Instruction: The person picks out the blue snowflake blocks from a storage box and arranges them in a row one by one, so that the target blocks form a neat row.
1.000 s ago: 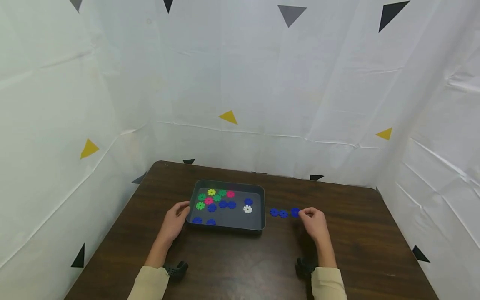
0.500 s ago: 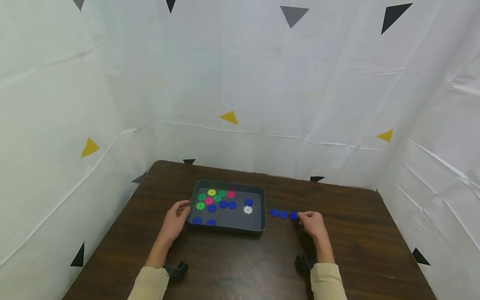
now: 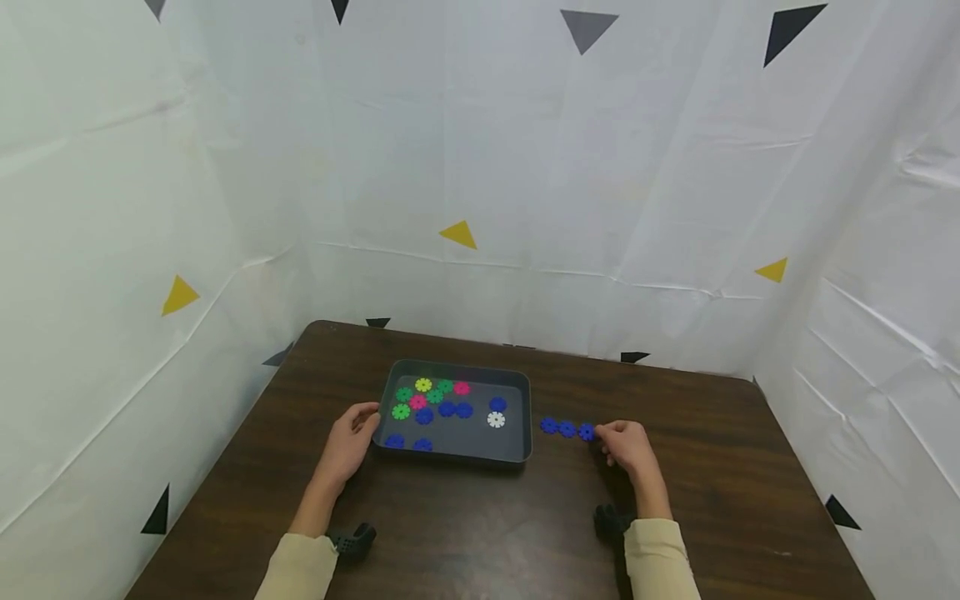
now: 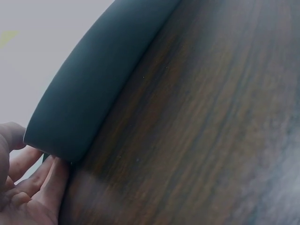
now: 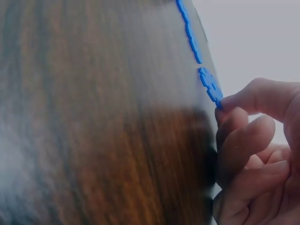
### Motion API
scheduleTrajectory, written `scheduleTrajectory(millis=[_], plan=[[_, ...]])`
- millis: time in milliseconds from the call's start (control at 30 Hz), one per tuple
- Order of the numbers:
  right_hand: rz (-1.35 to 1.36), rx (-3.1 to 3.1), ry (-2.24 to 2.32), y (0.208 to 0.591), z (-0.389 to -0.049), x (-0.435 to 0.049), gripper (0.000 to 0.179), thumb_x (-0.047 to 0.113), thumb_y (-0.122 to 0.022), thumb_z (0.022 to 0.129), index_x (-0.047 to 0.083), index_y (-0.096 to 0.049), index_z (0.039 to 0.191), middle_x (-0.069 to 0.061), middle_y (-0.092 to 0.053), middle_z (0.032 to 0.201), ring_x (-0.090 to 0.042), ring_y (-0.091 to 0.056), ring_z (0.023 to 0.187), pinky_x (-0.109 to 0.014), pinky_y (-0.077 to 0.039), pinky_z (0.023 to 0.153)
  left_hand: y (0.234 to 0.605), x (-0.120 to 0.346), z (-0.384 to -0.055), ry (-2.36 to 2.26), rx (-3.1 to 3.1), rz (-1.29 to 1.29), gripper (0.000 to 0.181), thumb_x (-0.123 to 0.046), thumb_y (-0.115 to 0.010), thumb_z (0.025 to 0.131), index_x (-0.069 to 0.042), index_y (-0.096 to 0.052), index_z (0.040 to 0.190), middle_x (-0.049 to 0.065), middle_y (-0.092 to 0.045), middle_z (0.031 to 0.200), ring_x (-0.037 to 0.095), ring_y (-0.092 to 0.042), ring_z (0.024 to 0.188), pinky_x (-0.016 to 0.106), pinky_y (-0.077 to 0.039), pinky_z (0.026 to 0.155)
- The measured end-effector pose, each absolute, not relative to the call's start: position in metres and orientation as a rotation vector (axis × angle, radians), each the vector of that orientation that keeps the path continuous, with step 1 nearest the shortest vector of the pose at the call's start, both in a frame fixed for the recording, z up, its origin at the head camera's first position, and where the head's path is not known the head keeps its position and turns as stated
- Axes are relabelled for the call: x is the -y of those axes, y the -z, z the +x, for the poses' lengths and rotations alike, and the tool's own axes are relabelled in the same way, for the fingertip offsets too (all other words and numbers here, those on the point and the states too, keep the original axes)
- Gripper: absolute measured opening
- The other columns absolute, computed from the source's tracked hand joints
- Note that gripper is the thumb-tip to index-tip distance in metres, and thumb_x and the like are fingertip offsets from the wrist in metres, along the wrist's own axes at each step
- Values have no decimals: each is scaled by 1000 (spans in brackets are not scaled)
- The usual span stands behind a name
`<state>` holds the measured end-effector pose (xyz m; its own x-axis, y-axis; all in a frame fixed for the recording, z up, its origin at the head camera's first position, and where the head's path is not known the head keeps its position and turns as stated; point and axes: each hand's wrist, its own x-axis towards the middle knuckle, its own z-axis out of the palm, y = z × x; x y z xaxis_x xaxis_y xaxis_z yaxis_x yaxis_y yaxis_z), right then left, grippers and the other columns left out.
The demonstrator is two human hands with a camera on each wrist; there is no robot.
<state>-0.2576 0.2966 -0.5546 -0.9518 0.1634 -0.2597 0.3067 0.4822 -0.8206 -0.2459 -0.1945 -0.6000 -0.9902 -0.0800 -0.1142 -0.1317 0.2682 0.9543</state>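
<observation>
My right hand pinches a blue notched flower-shaped disc between thumb and fingers, low over the table. Just left of it, two joined blue discs lie flat in a row. The held disc sits at the row's right end; in the right wrist view it is tilted, with a slight gap visible. On the other side, my left hand holds the left edge of a dark grey tray, thumb at the rim and fingers against the outer wall. Its fingertips are partly hidden.
Inside the tray lie several more notched discs: blue, green, pink, a yellow disc and a white disc. The brown wooden table reaches back to white sheeting that hangs behind and at both sides.
My right hand has brought its blue disc slightly left and down, up to the end of the two-disc row. The left hand and the tray have stayed in place.
</observation>
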Motion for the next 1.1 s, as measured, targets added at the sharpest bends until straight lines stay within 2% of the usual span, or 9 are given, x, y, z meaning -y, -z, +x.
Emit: scheduleTrajectory(millis=[400,767,1100], plan=[[387,-2556,1510,551,-254,-297,29,17,-61,107,-11,-68,106,-2,-63,68,-10,-54,49,-25,-45,50,600,196,-244,-1856,-2466,-199,45,-38,-53,115,-12,-55,151,16,-52,161,39,-43,156,61,-34,128],[406,-2539,1505,556,-253,-300,27,17,-61,106,-8,-69,108,0,-65,69,-11,-56,51,-25,-41,49,599,196,-242,-1837,-2465,-203,46,-38,-53,115,-11,-55,152,16,-51,162,39,-41,156,61,-34,128],[427,-2525,1540,555,-253,-299,26,18,-59,106,-6,-68,108,0,-65,70,-10,-55,53,-25,-40,49,598,195,-243,-1861,-2459,-209,45,-38,-54,114,-11,-56,151,16,-55,157,38,-43,155,60,-34,128]])
